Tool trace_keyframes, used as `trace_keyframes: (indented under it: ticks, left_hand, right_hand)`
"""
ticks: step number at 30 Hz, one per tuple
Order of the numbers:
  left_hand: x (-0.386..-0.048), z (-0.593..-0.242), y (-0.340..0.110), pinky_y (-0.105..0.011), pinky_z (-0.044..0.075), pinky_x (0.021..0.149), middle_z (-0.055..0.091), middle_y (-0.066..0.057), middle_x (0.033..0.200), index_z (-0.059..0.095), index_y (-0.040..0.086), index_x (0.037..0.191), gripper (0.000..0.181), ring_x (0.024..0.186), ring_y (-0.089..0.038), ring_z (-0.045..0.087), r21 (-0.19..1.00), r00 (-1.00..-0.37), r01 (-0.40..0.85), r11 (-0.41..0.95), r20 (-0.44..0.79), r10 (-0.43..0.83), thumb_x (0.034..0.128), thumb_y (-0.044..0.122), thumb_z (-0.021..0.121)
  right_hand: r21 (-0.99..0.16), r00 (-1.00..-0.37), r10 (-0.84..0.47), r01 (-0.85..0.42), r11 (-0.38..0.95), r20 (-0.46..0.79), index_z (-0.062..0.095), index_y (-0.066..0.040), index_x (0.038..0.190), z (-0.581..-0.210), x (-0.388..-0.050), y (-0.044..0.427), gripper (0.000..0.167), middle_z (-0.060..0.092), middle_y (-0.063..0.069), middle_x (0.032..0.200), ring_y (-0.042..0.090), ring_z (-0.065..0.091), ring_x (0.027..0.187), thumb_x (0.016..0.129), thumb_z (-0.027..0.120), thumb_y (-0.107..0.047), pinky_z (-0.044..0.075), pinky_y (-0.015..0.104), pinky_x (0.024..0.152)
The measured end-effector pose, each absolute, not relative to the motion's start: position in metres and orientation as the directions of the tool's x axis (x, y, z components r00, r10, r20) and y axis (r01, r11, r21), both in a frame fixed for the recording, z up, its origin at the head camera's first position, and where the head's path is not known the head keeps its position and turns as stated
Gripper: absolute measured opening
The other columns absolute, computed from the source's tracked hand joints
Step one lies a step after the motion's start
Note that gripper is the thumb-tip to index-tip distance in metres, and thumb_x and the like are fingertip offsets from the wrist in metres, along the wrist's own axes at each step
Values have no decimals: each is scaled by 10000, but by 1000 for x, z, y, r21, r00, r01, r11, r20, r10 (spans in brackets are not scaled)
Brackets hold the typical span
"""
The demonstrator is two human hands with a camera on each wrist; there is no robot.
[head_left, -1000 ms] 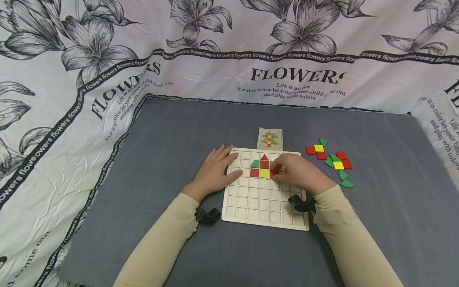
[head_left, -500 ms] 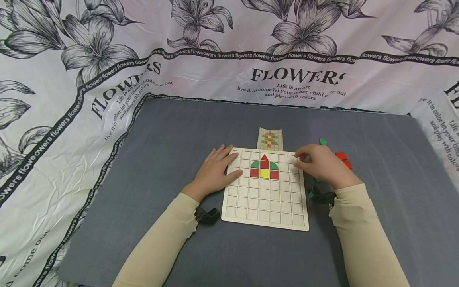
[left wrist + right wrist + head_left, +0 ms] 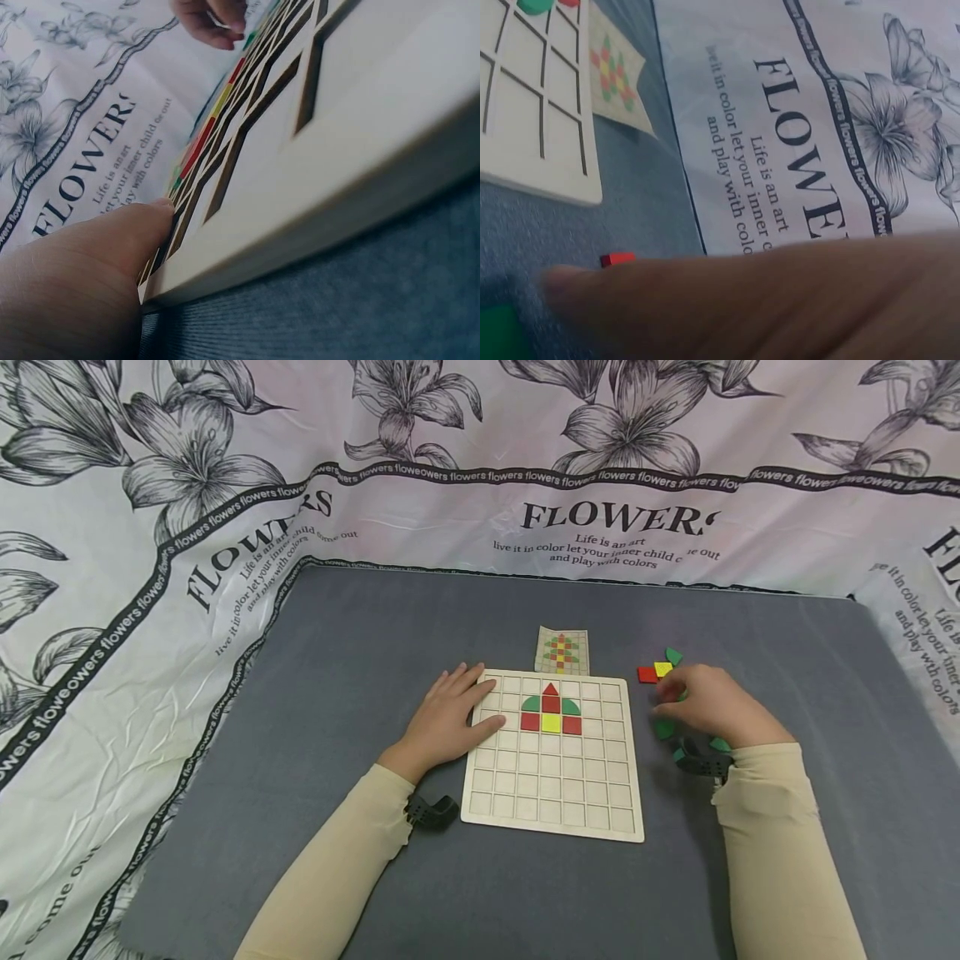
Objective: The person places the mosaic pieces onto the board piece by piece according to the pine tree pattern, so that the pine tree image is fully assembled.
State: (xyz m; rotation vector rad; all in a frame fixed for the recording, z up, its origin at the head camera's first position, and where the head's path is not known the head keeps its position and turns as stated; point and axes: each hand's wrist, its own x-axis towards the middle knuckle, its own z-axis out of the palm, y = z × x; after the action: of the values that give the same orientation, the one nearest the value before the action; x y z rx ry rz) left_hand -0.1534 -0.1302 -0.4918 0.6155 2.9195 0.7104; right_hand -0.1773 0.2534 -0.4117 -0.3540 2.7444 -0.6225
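head view: left fingers spread over the board edge, right fingers bend beside tiles, grip impossible to tell.

Soft light fills the head view, a faint shadow beside the right sleeve. Wrist views run dimmer, the right hand blurred!

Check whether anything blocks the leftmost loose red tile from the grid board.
Nothing visible does: only gray table separates the red tile from the grid board; the left hand rests at the board's opposite edge.
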Motion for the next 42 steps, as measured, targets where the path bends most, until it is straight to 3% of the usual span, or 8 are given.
trace_keyframes:
  ticks: [8,15,30,39,42]
  left_hand:
    - [-154,-493,-131,-450,74,1335,277,-39,1733,464,195,1612,703,1627,-252,165,455,-915,368,811,24,402,1037,588,558]
    - [-153,-493,-131,-446,74,1335,279,-36,1733,463,190,1612,708,1627,-249,165,454,-915,369,811,27,402,1035,588,562]
    - [-154,-494,-131,-441,70,1336,282,-36,1732,471,194,1608,704,1627,-249,169,449,-915,371,813,30,401,1033,588,567]
    - [-154,-493,-131,-436,62,1336,282,-39,1732,465,190,1611,703,1627,-249,166,449,-914,373,812,29,404,1037,583,564]
    - [-154,-493,-131,-440,63,1336,284,-43,1731,467,187,1610,704,1627,-252,168,452,-914,373,811,30,404,1036,583,564]
  right_hand:
    - [-444,-889,-269,-84,892,-371,681,36,1006,-413,-177,261,332,711,128,910,265,637,827,853,859,-199,548,405,717]
    - [-420,-877,-246,-56,906,-412,679,50,990,-414,-176,258,331,699,151,922,279,621,820,830,842,-191,550,409,703]
    - [-455,-890,-346,-186,871,-298,714,3,905,-416,-177,242,152,682,73,821,234,602,773,815,822,-53,511,358,666]
    - [-467,-901,-370,-233,853,-225,704,14,995,-413,-175,231,152,730,146,967,318,683,907,876,789,-25,582,496,765]
    - [-489,-902,-375,-233,841,-215,692,-1,1034,-410,-173,227,160,720,138,982,315,685,933,901,775,-33,581,481,765]
